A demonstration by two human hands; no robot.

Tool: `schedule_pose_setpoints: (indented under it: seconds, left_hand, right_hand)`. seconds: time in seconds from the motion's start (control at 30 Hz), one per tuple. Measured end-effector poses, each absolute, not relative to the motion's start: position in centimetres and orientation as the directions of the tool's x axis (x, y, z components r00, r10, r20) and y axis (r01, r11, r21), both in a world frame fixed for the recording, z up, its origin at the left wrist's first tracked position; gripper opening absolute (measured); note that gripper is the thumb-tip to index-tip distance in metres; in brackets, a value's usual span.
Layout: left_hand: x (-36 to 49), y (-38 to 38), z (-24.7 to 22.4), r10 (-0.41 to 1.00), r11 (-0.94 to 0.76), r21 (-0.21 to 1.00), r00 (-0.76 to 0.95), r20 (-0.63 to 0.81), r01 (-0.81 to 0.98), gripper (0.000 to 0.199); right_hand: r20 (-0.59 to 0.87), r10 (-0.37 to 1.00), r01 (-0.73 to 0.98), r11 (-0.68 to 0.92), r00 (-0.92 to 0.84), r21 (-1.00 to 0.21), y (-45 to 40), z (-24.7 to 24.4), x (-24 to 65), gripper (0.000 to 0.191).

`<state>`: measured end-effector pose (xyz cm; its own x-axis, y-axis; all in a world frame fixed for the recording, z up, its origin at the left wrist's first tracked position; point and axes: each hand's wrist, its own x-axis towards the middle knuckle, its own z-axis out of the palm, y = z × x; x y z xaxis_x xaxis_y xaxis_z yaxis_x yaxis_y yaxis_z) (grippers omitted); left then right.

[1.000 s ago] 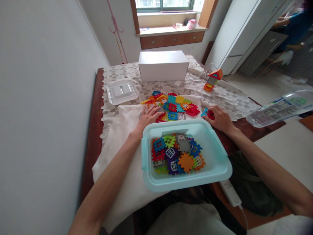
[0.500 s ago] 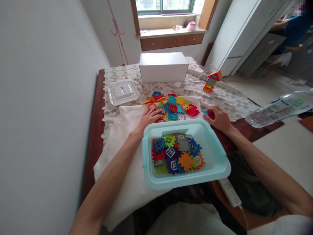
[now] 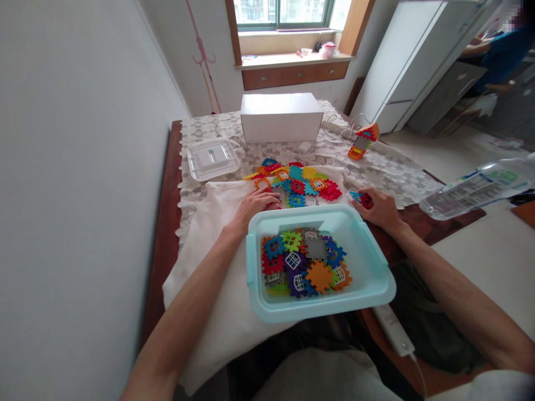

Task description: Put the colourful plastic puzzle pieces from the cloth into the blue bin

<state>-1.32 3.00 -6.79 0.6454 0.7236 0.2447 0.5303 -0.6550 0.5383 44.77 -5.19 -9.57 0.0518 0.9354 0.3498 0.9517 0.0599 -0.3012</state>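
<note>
My left hand [image 3: 254, 206] lies at the left edge of a pile of colourful interlocking building tiles [image 3: 297, 186], its fingers stretched out over a grey tile and something red. At the pile's right, my right hand [image 3: 381, 209] has its fingers closed round red and blue interlocking tiles [image 3: 366, 200], partly hidden by the fingers. Between my forearms stands a light turquoise plastic tub [image 3: 368, 278]. Inside it more tiles [image 3: 320, 277] lie loose, in orange, purple, grey, blue, green and red, some with white window inserts.
A white box [image 3: 280, 125] stands at the back of the table, with a clear plastic lid [image 3: 213, 160] to its left. Farther right are a small house built of tiles [image 3: 363, 141] and a large clear bottle [image 3: 476, 186]. Another person in a blue top [image 3: 504, 55] is at the far right.
The view has shifted slightly. My right hand has turned a little, showing more of the red and blue tiles. My left hand stays at the pile's left edge.
</note>
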Motion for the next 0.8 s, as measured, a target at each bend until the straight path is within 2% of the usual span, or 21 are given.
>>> schedule_pose_setpoints:
  seconds: [0.1,0.2,0.27,0.33,0.43,0.53,0.67,0.8]
  left_hand:
    - [-1.4,2.8,-6.4,0.711,-0.664,0.546,0.657,0.25,0.511,0.028]
    - [-1.4,2.9,-6.2,0.697,-0.676,0.54,0.673,0.246,0.502,0.026]
    - [-1.4,2.9,-6.3,0.693,-0.678,0.543,0.677,0.248,0.495,0.026]
    - [-1.4,3.0,-6.5,0.7,-0.674,0.546,0.666,0.256,0.498,0.025]
    - [-1.5,3.0,-6.9,0.734,-0.661,0.507,0.618,0.281,0.554,0.029]
    - [-1.5,2.9,-7.4,0.797,-0.604,0.442,0.524,0.302,0.663,0.045]
    - [-1.5,2.9,-8.1,0.871,-0.492,0.42,0.428,0.242,0.763,0.069]
    - [-1.6,3.2,-8.3,0.859,-0.511,0.409,0.46,0.223,0.756,0.068]
  right_hand:
    - [0.412,0.898,0.923,0.013,0.158,-0.384,-4.4,-9.3,45.7,0.04]
    - [0.5,0.782,0.837,-0.05,0.373,-0.546,-2.4,-8.2,45.7,0.047]
    - [0.527,0.747,0.785,0.012,0.405,-0.62,-0.6,-7.0,44.2,0.048]
    - [0.546,0.784,0.754,0.161,0.294,-0.637,1.3,-5.7,41.4,0.046]
    - [0.496,0.867,0.696,0.392,-0.06,-0.602,3.6,-4.3,35.8,0.047]
    - [0.427,0.842,0.612,0.536,-0.331,-0.581,4.9,-4.0,31.2,0.045]
    - [0.402,0.847,0.6,0.53,-0.346,-0.599,5.1,-5.7,29.2,0.039]
    - [0.406,0.819,0.608,0.574,-0.406,-0.548,4.2,-7.8,29.4,0.039]
